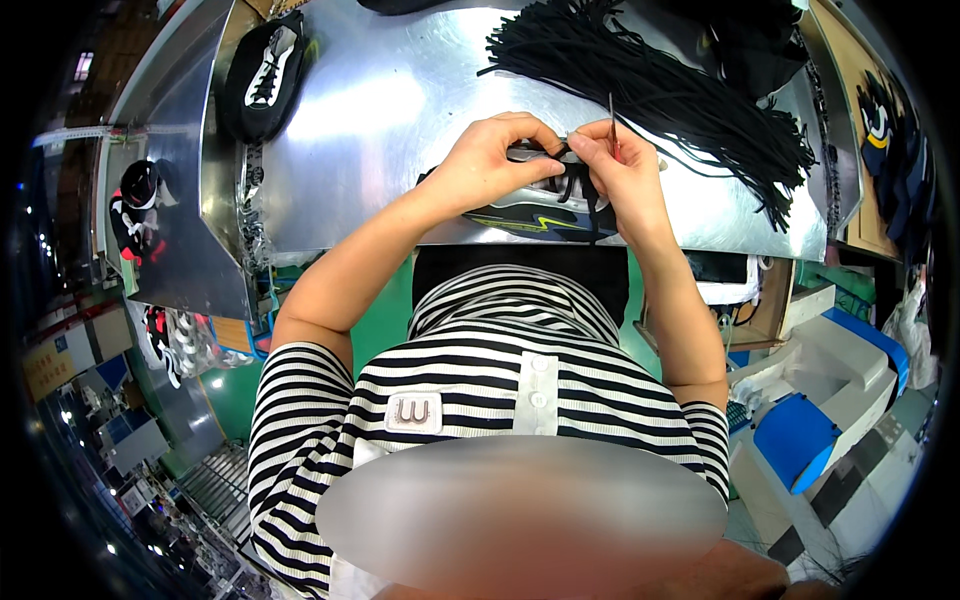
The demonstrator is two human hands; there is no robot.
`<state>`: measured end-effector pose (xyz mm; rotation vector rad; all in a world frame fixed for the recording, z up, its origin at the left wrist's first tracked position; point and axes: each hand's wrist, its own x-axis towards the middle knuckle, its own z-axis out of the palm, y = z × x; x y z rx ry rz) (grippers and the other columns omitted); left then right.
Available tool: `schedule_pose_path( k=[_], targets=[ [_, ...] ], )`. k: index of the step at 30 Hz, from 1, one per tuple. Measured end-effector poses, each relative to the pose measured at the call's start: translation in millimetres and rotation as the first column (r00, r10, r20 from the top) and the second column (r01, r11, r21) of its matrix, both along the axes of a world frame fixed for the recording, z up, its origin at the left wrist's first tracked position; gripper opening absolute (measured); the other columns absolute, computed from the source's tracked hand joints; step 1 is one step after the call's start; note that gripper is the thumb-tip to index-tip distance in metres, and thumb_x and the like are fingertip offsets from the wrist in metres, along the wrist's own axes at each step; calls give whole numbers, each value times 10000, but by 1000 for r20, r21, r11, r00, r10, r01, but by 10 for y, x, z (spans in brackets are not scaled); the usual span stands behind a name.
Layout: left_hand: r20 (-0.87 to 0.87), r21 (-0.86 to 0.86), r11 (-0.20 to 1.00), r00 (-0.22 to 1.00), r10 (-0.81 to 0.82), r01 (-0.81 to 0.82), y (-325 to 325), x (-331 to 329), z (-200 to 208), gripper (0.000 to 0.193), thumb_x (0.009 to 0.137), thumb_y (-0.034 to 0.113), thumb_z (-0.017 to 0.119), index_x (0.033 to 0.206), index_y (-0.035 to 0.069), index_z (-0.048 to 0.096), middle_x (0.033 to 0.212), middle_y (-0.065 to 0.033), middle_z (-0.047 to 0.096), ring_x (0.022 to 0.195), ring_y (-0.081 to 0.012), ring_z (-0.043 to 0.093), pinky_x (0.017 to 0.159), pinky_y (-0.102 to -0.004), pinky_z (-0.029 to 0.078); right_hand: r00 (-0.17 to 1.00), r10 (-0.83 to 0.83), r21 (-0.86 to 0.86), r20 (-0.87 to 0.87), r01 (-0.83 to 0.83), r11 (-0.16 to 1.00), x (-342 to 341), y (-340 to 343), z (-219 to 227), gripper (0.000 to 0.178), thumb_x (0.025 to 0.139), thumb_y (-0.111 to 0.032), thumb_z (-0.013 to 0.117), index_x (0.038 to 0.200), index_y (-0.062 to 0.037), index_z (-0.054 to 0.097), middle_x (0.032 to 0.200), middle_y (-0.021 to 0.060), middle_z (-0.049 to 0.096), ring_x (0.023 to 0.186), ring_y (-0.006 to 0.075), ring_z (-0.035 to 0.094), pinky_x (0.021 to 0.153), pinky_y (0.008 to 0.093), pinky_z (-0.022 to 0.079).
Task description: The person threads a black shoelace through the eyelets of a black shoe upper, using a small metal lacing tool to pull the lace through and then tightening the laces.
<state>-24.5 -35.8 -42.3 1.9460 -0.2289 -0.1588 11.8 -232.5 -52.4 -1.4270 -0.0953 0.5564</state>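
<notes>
The shoe (530,222) lies on the metal table (350,200), at the near edge just before my body, its dark side w/ yellow zigzag toward me. I think it is so close b/c then both hands reach the lacing w/o stretching. Black lace (566,186) crosses the shoe's upper part, and a loose length hangs over its side. My R hand (628,178) has thumb & index pressed together, pinching the lace above the shoe; same hand also holds a thin red-handled tool (613,122), point away from me, prob. so it is ready and doesn't scratch the shoe. My L hand (495,160) is at the other side, index arched, thumb lower; it seems to steady the work, but if its tips really press the lace, I can't say for sure. Both hands turn inward, so fingertips nearly meet; elbows are wide, L forearm (375,245) more slanted, R forearm (690,300) steeper. Farther out, the lace pile (650,85) lies to the R, prob. for quick taking; a 2nd shoe (265,85) lies far L
</notes>
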Motion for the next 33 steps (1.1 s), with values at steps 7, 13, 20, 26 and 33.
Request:
schedule_pose_path(
  k=[7,13,20,26,33],
  targets=[
    [-52,-63,994,995,82,-85,-14,24,-64,158,875,109,699,968,-17,677,900,-39,671,833,-108,612,779,-263,495,999,-21,53,32,19,998,-83,-64,155,226,933,-160,670,1102,-32,595,745,-48,567,634,11,445,565,182,328],
    [-214,-138,980,970,114,-145,-30,53,8,153,882,131,706,964,3,691,847,-27,665,784,-81,592,723,-233,482,978,43,-141,206,-14,990,-264,-322,98,276,923,-124,681,1153,-3,591,875,11,646,797,45,564,708,193,440],
    [-252,-159,975,961,110,-153,-19,60,38,140,893,129,698,961,7,689,853,-20,663,783,-74,587,716,-229,480,968,9,-143,250,27,989,-236,-222,12,300,899,-147,715,1137,30,671,927,44,650,824,83,593,734,209,470],
    [-262,-182,973,961,88,-139,-11,58,14,138,902,124,690,976,8,681,853,-16,657,789,-71,582,728,-230,478,961,28,-149,276,14,989,-208,-180,-31,312,910,-167,700,1149,31,675,936,65,649,837,113,608,754,235,478],
    [-244,-165,978,966,84,-126,-8,61,44,137,903,120,686,976,5,674,857,-15,655,799,-69,587,739,-230,489,964,56,-221,258,2,975,-193,-251,16,314,923,-182,685,1164,20,678,910,55,638,837,108,604,757,233,475]
  ],
)
